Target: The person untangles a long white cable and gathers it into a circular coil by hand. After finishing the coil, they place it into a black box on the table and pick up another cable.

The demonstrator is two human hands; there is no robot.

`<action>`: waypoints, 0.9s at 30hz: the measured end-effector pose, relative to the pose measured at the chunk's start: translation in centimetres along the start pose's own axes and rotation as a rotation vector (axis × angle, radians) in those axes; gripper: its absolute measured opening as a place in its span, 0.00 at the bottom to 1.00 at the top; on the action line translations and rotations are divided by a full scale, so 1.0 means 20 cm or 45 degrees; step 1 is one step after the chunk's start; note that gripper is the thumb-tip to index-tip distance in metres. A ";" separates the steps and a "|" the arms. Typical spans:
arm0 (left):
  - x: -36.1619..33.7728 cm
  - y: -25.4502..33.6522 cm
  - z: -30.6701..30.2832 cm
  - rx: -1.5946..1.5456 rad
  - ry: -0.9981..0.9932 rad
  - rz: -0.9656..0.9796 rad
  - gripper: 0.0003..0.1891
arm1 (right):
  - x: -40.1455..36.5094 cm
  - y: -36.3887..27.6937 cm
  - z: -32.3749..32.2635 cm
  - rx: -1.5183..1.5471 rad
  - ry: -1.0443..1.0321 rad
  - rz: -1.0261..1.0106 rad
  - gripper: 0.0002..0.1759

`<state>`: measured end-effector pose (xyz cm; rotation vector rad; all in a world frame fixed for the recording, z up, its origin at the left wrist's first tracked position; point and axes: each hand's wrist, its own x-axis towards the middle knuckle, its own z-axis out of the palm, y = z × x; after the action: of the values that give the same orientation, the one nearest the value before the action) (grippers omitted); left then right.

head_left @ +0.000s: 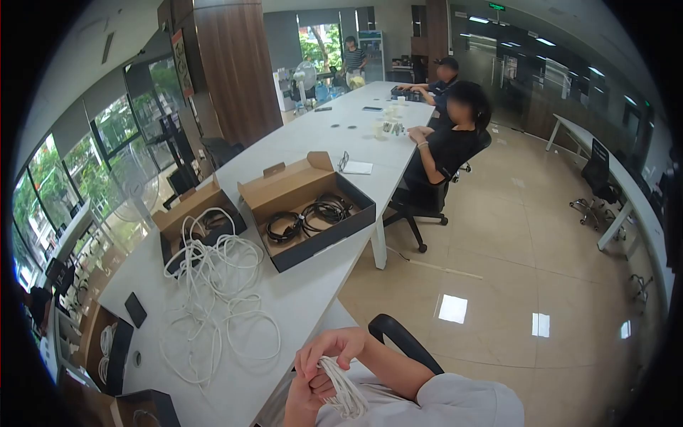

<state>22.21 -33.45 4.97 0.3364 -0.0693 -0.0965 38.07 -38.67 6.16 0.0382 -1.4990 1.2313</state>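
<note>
Close to my body, at the table's near edge, a coiled bundle of white cable [346, 393] hangs from my hands. My left hand [313, 388] is closed around the upper end of the bundle. Over it, my right hand [333, 349] is bent with its fingers curled onto the same cable; the fingertips are partly hidden. A loose tangle of white cable [213, 274] spreads over the white table [284, 306] ahead and to the left, part of it draped over an open box [171, 245].
An open box [320, 238] holds coiled black cables [327, 213]. Boxes with cables [107, 349] stand at the left edge near a dark phone-like slab [135, 309]. Two people sit along the table's right side; another stands far back. A chair armrest [402, 341] is beside my right arm.
</note>
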 end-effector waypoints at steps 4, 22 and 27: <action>0.02 0.02 -0.03 0.036 0.076 -0.008 0.18 | -0.02 0.01 -0.06 0.013 -0.046 0.007 0.33; -0.02 -0.02 0.10 0.413 0.586 0.692 0.20 | 0.16 0.04 0.04 -0.897 0.633 0.108 0.12; -0.04 -0.02 0.15 0.676 0.801 0.868 0.19 | 0.23 0.07 0.09 -1.268 0.750 0.013 0.12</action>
<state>21.23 -34.63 7.60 0.8402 0.4220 0.7151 34.37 -36.72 8.96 -0.9101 -1.4113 0.3299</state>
